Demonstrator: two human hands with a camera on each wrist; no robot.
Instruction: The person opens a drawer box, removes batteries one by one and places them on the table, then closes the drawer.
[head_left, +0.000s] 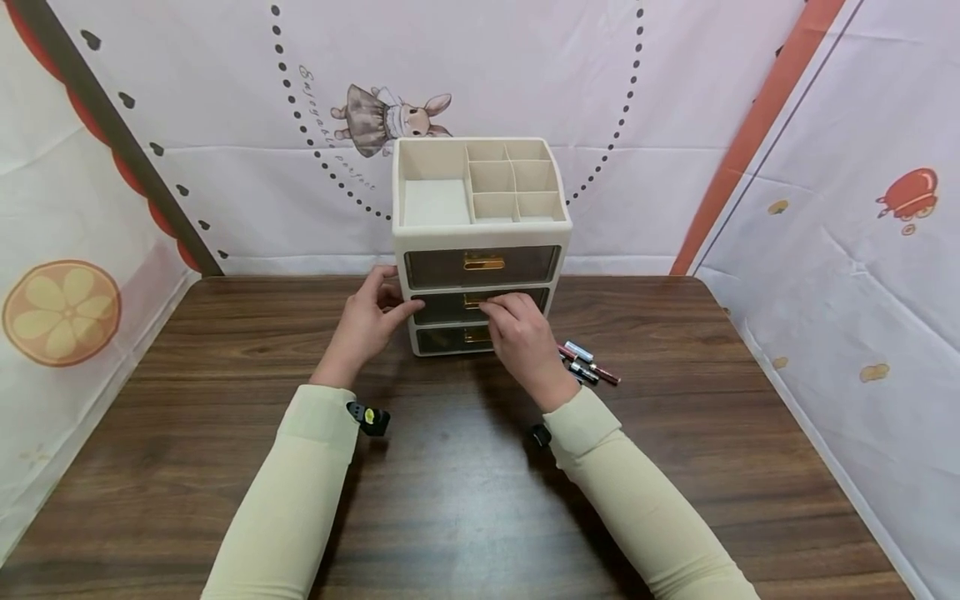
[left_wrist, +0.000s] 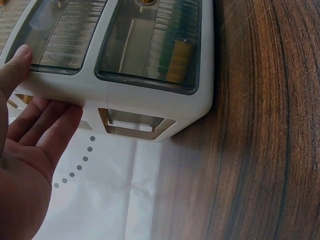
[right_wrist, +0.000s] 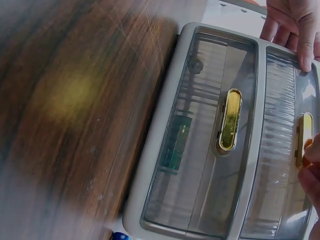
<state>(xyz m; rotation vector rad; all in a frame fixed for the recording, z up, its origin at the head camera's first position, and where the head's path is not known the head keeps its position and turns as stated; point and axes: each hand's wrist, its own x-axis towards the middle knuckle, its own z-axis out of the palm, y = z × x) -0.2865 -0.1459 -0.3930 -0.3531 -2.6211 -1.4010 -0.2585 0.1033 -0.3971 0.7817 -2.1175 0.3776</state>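
Observation:
A cream desktop organizer (head_left: 482, 237) with three smoky clear drawers stands upright near the table's back. My left hand (head_left: 367, 321) grips its left side, thumb on the front frame at the middle drawer (head_left: 442, 309), fingers against the side wall, as the left wrist view shows. With thumb and fingertips, my right hand (head_left: 525, 337) pinches the gold handle (right_wrist: 300, 137) of that middle drawer, which sits flush. Below it, the bottom drawer (left_wrist: 142, 60) is closed, with a green and yellowish item (right_wrist: 177, 150) dimly visible inside. The top drawer (head_left: 442, 268) is closed too.
Several small slim cylinders (head_left: 579, 351), silver, blue, black and dark red, lie on the wooden table (head_left: 450, 500) right of the organizer, partly behind my right hand. Open compartments (head_left: 435, 200) top the organizer. A printed cloth (head_left: 525, 75) hangs behind.

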